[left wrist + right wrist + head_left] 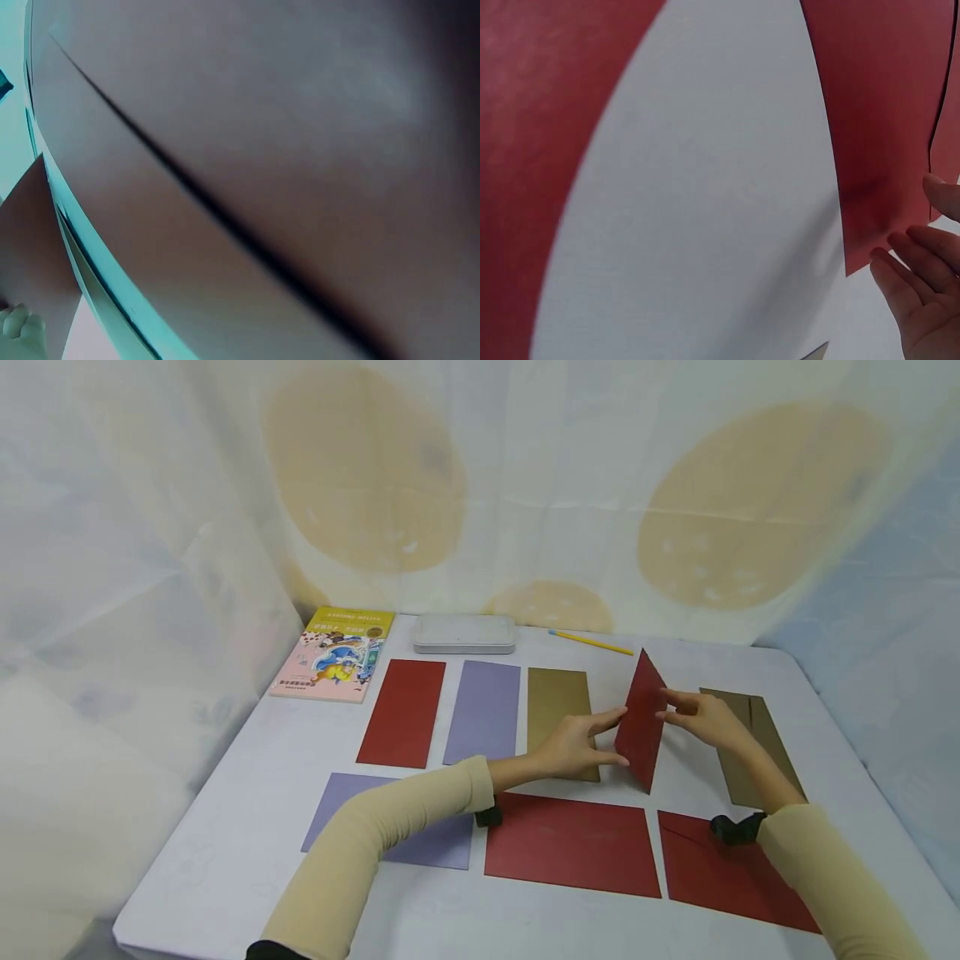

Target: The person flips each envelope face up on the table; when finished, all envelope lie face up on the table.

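A red envelope stands on edge, tilted, between my two hands over the right half of the table. My left hand holds its left edge, thumb and fingers spread apart. At the opposite edge, my right hand pinches the paper between thumb and fingers. The right wrist view shows the envelope's flap seam close to the right thumb. In the left wrist view, curled fingertips lie against the red paper. A gold envelope lies flat under and behind my left hand.
A red envelope and a lavender one lie at the back. In front are another lavender envelope and two red ones. A gold envelope lies right. Behind are a book, a metal case and a pencil.
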Motion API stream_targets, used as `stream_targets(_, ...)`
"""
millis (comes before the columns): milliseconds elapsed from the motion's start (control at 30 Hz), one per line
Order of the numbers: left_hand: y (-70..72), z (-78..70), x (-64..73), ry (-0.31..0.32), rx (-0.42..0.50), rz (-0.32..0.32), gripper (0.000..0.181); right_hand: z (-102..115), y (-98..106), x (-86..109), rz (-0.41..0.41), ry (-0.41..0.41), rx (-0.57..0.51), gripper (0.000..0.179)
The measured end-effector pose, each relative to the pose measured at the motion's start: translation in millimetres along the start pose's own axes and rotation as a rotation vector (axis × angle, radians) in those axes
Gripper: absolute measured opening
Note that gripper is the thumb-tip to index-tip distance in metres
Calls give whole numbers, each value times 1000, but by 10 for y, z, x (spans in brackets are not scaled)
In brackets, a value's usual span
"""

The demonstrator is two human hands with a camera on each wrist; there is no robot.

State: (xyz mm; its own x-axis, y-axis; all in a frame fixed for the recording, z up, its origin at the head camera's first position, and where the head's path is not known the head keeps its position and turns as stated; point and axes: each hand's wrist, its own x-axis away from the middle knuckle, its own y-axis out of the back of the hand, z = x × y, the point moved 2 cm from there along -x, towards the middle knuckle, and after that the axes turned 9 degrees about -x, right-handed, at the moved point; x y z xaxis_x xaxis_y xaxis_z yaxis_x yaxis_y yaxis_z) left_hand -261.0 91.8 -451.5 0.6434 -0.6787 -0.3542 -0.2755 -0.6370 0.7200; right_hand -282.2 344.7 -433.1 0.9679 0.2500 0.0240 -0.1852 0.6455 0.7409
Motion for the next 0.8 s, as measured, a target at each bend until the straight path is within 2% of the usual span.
stream_targets(133,-42,-2,-14,57,-34,64,74,-9,-30,30,23,-9,8,66)
stream_targets(300,-98,-10,-47,82,-166,164,67,-36,-48,61,30,-19,32,66)
stream_targets(367,-108,-12,-66,79,-217,207,65,-53,-49,69,27,-14,44,66)
stream_targets(500,-126,2,-118,50,-262,265,64,-89,-48,68,18,-8,64,66)
stream_targets(633,-161,25,-178,16,-309,293,63,-118,-53,57,11,-18,75,68)
stream_targets(800,-176,-11,-222,15,-385,345,61,-147,-76,47,2,-15,96,68)
